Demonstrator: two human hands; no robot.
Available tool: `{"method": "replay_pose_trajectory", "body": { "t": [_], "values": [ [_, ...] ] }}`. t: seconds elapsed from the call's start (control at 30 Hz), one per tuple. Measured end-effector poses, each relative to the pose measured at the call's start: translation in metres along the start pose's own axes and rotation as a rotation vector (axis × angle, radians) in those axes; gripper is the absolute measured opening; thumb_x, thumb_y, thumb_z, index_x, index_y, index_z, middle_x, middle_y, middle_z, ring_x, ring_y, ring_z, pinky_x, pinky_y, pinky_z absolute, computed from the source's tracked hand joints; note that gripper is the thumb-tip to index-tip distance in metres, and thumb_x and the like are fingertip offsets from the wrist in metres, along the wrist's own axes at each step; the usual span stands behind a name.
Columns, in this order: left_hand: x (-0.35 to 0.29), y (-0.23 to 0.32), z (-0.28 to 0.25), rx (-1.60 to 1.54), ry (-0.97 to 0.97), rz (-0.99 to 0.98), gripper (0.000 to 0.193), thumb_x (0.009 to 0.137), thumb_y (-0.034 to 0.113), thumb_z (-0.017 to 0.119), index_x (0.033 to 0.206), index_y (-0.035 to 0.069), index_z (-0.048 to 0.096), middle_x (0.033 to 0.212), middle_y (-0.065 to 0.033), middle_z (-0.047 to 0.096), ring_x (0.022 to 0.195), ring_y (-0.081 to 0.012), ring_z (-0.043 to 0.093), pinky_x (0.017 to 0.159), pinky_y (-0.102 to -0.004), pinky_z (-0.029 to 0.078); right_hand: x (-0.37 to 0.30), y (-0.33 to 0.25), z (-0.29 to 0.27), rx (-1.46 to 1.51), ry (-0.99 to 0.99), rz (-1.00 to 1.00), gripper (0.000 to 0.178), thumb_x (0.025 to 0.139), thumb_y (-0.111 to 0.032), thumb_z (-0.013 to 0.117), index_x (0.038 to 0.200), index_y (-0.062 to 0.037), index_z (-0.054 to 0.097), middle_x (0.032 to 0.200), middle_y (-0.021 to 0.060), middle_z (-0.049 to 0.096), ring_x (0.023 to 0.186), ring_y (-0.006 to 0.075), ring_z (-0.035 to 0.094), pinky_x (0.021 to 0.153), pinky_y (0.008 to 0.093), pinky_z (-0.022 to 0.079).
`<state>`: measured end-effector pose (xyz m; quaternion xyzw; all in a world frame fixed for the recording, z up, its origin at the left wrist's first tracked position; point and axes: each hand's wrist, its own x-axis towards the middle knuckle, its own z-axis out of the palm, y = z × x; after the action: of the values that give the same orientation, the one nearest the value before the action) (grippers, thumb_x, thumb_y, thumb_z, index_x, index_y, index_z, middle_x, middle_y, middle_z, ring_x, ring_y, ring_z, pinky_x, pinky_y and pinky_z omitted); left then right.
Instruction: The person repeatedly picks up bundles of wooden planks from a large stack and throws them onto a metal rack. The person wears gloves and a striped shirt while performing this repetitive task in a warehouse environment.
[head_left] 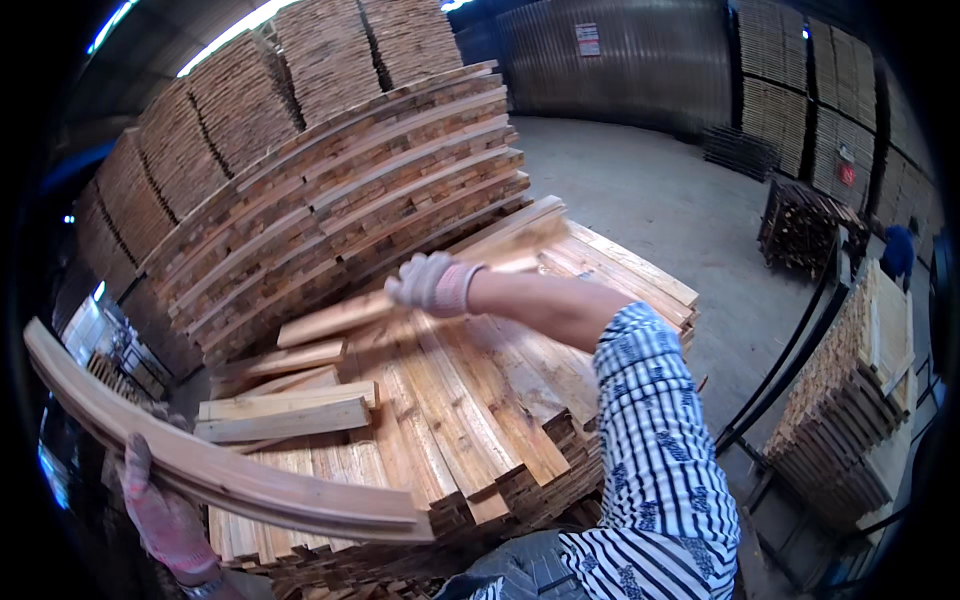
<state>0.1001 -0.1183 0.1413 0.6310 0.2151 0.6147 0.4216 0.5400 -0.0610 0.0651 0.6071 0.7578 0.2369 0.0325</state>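
A long, pale-brown wooden board piece with a lengthwise groove or seam slants across the lower left, raised above the near-left part of a broad stack of flat, pale reddish-brown planks; whether it is one board or two laid together, I cannot tell. The left hand in a pinkish knit glove grips it toward its far end, fingers closed around it with the thumb on the near face. The right hand in a whitish knit glove with a pink cuff is over the far part of the stack, close to a loose, light-coloured wooden board. Its fingers are curled and blurred, and I cannot tell whether they hold anything. A black-and-white checked sleeve covers the right upper arm.

Shorter pieces lie at the stack's left side, among them a greyish wooden board. Behind rises a big layered pile of brown timber. To the right are a grey concrete floor, a dark bundle of thin sticks and a tall pile of pale boards.
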Motion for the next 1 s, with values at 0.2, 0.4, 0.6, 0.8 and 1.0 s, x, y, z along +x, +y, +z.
{"method": "replay_pose_trajectory", "body": {
  "t": [0.2, 0.4, 0.6, 0.8, 1.0],
  "values": [
    [0.036, 0.000, 0.015, -0.004, 0.047, 0.139, 0.055, 0.100, 0.027, 0.063, 0.139, -0.008, 0.045, 0.119, -0.0180, 0.063, 0.110, -0.0236, 0.063, 0.098, -0.0356, 0.051, -0.017, 0.054, -0.040, -0.142, 0.123, 0.256, 0.030, 0.094, -0.008, 0.060, 0.123, -0.0074, 0.051, 0.091, 0.0108, 0.064, 0.085, 0.0267, 0.067, 0.067, 0.0467, 0.059],
    [0.074, 0.032, 0.037, 0.121, -0.013, 0.204, 0.057, 0.098, 0.029, 0.067, 0.137, -0.008, 0.047, 0.118, -0.0154, 0.065, 0.107, -0.0221, 0.065, 0.098, -0.0349, 0.053, -0.040, 0.069, -0.079, 0.607, 0.571, 0.448, 0.064, 0.093, -0.014, 0.067, 0.148, -0.0062, 0.035, 0.115, 0.0246, 0.059, 0.106, 0.0352, 0.064, 0.098, 0.0407, 0.053],
    [0.082, -0.010, 0.086, -0.167, -0.201, 0.148, 0.050, 0.095, 0.022, 0.072, 0.138, 0.008, 0.050, 0.116, -0.0110, 0.066, 0.105, -0.0195, 0.065, 0.094, -0.0351, 0.055, -0.064, 0.040, -0.108, 1.086, 1.031, 0.232, 0.070, 0.094, -0.014, 0.066, 0.152, -0.0087, 0.027, 0.102, 0.0073, 0.060, 0.089, 0.0162, 0.063, 0.080, 0.0327, 0.058],
    [0.080, -0.021, 0.111, -0.211, -0.341, 0.157, 0.049, 0.095, 0.022, 0.071, 0.137, 0.008, 0.050, 0.113, -0.0089, 0.065, 0.102, -0.0199, 0.065, 0.091, -0.0356, 0.056, -0.068, 0.021, -0.077, 1.767, 0.930, 0.261, 0.070, 0.093, -0.014, 0.074, 0.148, -0.0092, 0.031, 0.100, 0.0041, 0.063, 0.092, 0.0134, 0.065, 0.080, 0.0293, 0.059],
    [0.088, -0.025, 0.128, -0.185, -0.447, 0.018, 0.058, 0.090, 0.026, 0.078, 0.134, 0.004, 0.047, 0.108, -0.0105, 0.062, 0.105, -0.0226, 0.062, 0.090, -0.0369, 0.056, -0.061, 0.028, -0.086, 1.760, 0.833, 0.180, 0.068, 0.089, -0.015, 0.077, 0.141, -0.0097, 0.033, 0.096, 0.0031, 0.061, 0.084, 0.0122, 0.062, 0.073, 0.0297, 0.057]
  ]
}}
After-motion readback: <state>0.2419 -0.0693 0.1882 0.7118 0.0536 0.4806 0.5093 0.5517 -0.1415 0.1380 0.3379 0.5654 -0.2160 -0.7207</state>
